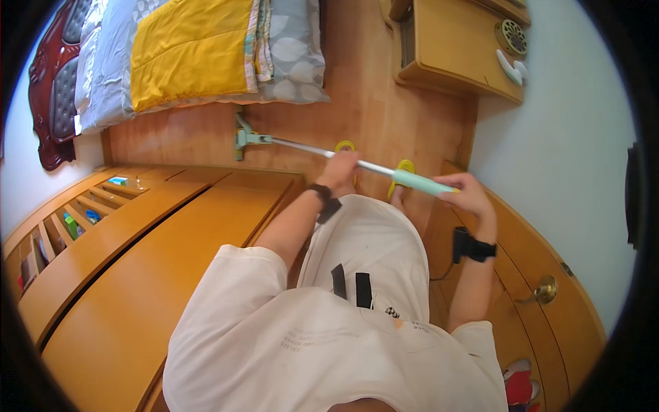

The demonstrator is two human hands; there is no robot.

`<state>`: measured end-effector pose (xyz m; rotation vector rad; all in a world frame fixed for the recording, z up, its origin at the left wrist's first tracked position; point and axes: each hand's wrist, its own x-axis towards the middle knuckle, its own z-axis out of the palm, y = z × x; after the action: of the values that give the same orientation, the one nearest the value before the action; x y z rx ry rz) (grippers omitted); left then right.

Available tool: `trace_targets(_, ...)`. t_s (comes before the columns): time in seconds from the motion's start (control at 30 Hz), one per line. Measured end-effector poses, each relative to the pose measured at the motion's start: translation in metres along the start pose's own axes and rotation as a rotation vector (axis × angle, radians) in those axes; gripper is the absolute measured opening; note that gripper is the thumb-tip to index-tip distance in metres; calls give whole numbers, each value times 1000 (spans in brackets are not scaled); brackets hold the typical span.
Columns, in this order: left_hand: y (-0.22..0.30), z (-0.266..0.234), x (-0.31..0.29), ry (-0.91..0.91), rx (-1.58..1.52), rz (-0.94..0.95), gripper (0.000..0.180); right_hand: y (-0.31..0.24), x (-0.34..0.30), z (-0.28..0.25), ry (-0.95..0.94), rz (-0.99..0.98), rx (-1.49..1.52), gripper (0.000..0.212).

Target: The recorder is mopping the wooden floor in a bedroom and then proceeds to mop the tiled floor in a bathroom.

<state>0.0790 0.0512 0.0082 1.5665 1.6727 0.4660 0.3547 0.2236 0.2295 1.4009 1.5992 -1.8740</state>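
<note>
A mop (302, 145) with a white pole and a pale green grip slants across in front of me. My left hand (341, 169) is wrapped round the middle of its pole. At the upper end, my right hand (472, 195) closes on the tip of the green grip. The mop's green head (241, 137) rests on the wooden floor (171, 141), between the bed and the wooden cabinet on the left. Both my wrists carry black straps. My feet, in yellow slippers (405, 172), stand just below the pole.
A bed (295, 62) with a yellow quilt (192, 55) stands ahead on the left. A wooden cabinet (158, 261) fills the left side. At the far right is a wooden desk (453, 48) with a white telephone handset (511, 67). A wooden door (508, 295) with a brass knob (547, 289) is on my right.
</note>
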Motion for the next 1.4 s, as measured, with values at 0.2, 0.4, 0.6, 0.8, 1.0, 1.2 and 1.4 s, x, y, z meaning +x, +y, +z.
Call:
trace_targets(0.2, -114, -97, -62, -104, 379, -423, 22, -28, 126, 157, 72, -300, -52, 34)
trace_targets(0.4, -168, -132, -127, -242, 514, -729, 36, -69, 133, 246, -29, -288, -215, 41)
trace_targets(0.6, -122, -92, -113, -197, 515, -700, 30, -34, 105, 216, -151, -243, -174, 45)
trace_targets(0.8, -39, -41, -74, -143, 605, -497, 31, 26, 56, 136, 32, -361, -206, 38)
trace_targets(1.0, 84, 15, -33, -36, 509, -231, 26, 17, -65, 15, -34, 2, -92, 37)
trace_targets(1.2, 162, 64, -7, -14, 428, -146, 31, 50, -127, -44, 83, 72, -27, 38)
trace_targets(1.4, 152, 67, -10, 75, 349, -171, 23, 75, -102, -44, 88, 75, 34, 36)
